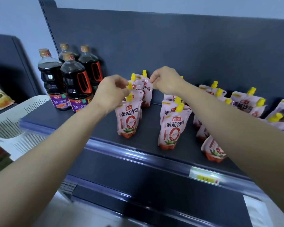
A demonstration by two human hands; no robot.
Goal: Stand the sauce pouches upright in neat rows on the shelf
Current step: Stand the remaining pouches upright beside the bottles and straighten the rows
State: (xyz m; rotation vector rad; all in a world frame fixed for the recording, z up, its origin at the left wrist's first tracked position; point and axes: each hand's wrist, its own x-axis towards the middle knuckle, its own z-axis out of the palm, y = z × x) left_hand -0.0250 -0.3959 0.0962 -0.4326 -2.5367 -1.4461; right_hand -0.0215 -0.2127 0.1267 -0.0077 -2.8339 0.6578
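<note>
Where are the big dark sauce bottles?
In the head view, the four dark sauce bottles stand at the shelf's left end against the back panel, just left of the left hand.

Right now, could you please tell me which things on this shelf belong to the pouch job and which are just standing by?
Job:
- pink yellow-capped sauce pouches
- left hand
- right hand
- dark metal shelf

Bystanders:
- dark soy sauce bottles
- white slotted plastic basket
- yellow price tag
</note>
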